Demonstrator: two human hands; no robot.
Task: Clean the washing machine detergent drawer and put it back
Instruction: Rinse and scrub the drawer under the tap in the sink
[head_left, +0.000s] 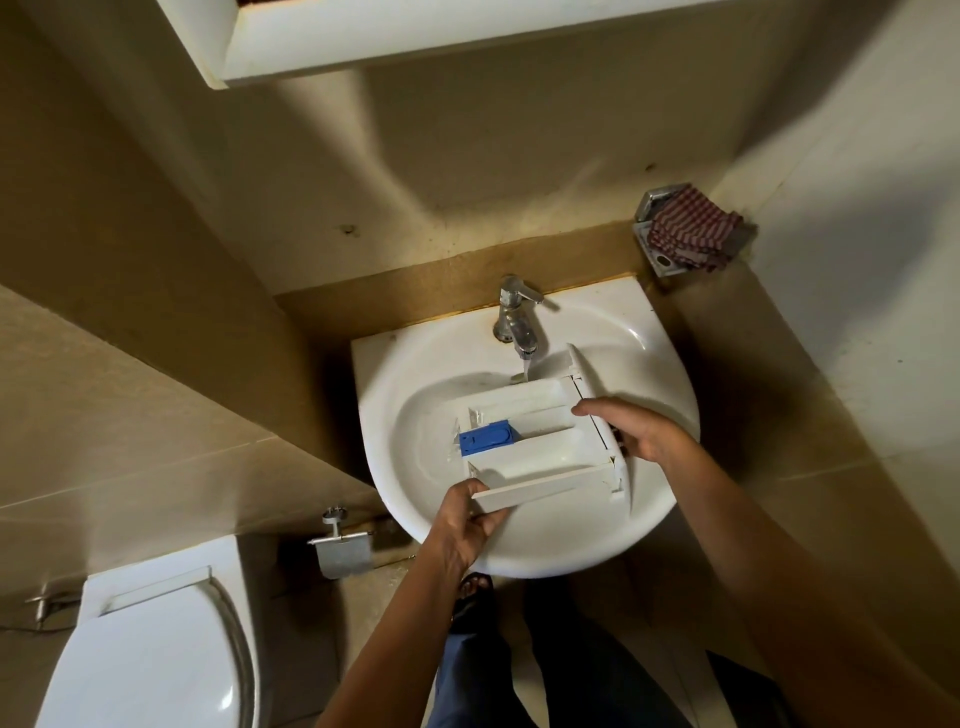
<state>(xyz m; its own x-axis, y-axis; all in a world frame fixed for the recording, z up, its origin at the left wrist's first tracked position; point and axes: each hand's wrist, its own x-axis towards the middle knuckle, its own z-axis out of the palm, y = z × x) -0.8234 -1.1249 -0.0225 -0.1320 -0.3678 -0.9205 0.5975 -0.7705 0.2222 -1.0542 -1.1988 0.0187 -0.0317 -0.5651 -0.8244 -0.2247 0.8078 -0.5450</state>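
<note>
The white detergent drawer (540, 441) lies across the basin of the white sink (405, 374), open side up, with a blue insert (485, 437) in its left compartment. Its front panel points right. My left hand (467, 519) grips the drawer's near side wall at the left end. My right hand (634, 431) holds the front-panel end, thumb laid over the top edge. Water runs from the chrome tap (517, 319) onto the drawer's far edge.
A red-and-white checked cloth (693, 228) lies on a metal holder on the ledge at the back right. A toilet (150, 649) stands at the lower left, with a paper holder (340, 551) on the wall beside it. A white cabinet (415, 36) hangs overhead.
</note>
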